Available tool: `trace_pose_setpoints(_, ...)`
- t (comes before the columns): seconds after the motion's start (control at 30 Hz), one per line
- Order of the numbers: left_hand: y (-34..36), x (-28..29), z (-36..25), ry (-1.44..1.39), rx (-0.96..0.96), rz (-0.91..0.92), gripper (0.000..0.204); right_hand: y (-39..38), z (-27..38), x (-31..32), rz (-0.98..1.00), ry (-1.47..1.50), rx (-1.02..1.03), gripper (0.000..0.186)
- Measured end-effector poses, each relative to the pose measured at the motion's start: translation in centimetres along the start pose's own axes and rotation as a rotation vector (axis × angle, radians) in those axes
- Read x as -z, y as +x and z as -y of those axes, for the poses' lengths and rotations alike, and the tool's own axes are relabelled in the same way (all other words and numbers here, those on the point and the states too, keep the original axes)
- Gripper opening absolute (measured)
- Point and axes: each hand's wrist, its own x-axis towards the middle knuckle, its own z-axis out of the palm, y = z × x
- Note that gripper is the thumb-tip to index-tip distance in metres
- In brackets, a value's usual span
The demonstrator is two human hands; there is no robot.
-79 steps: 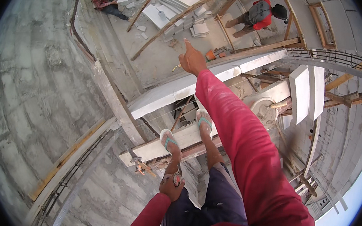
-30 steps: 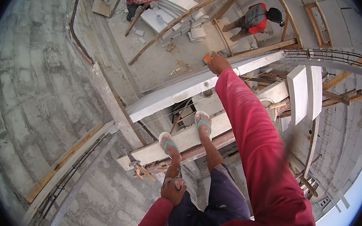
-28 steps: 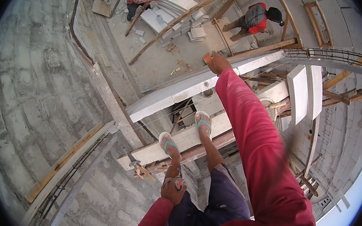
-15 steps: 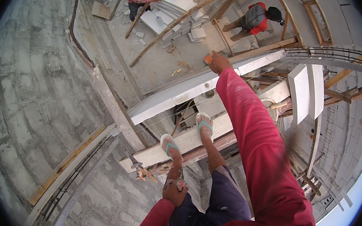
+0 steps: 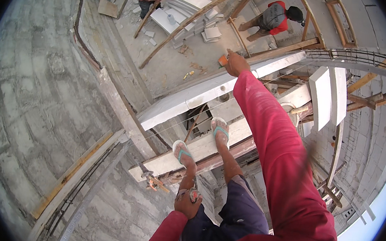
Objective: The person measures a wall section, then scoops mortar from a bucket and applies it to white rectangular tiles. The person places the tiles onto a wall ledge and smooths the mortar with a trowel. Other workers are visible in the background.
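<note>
A: Change?
B: Right hand (image 5: 237,64) has swung clockwise to one o'clock, now in line with small orange bucket-like container (image 5: 222,60). Half-curled; can't tell if it's gripping.
A: Left hand (image 5: 187,205)?
B: Six o'clock, curled round small grey-and-red object (image 5: 193,194).

Feet (image 5: 182,153) on plank (image 5: 202,145); block row (image 5: 185,102) beyond; bucket (image 5: 222,60) left of right hand (image 5: 237,64), apparently on floor (image 5: 167,70).

Crimson cloth sleeves, dark purple shorts and teal-strapped sandals.
The long, creased crimson right sleeve (image 5: 276,137) has pale smudges by its cuff; a matching crimson left sleeve (image 5: 165,233) ends at the bare left hand (image 5: 188,205). The dark purple cloth shorts (image 5: 236,204) bear a small white mark; the flip-flops (image 5: 183,153) have whitish soles.
</note>
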Motion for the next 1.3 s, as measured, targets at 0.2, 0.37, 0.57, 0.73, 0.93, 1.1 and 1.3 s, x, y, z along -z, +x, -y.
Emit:
trace_pose_setpoints(0.2,-0.1,-0.1,0.3,-0.006,0.021,-0.010,0.050,-12.4,0.0,-2.6,0.036,0.216,0.147,0.078)
trace_pose_setpoints(0.37,0.3,0.5,0.0,-0.046,0.072,0.047,0.062,-27.7,-4.7,-6.9,0.376,0.302,0.067,0.077)
trace_pose_setpoints(0.57,-0.3,1.5,-0.8,-0.122,0.125,0.104,0.075,-38.3,-7.7,-9.1,0.423,0.258,0.063,0.070)
trace_pose_setpoints(0.73,-0.8,0.9,-1.2,-0.155,0.040,-0.105,0.060,-36.7,-4.9,-8.1,0.455,0.383,0.070,0.066)
trace_pose_setpoints(0.93,-1.2,-0.4,-1.5,-0.273,0.197,-0.065,0.076,-31.1,1.5,-5.2,0.362,0.403,0.192,0.058)
trace_pose_setpoints(1.1,-2.5,-2.1,-2.0,-0.411,0.230,-0.260,0.073,-28.9,4.4,-3.7,0.411,0.284,0.234,0.056)
trace_pose_setpoints(1.3,-5.0,-3.9,-0.5,-0.569,0.254,-0.563,0.065,-28.7,5.5,-3.8,0.469,0.154,0.297,0.052)
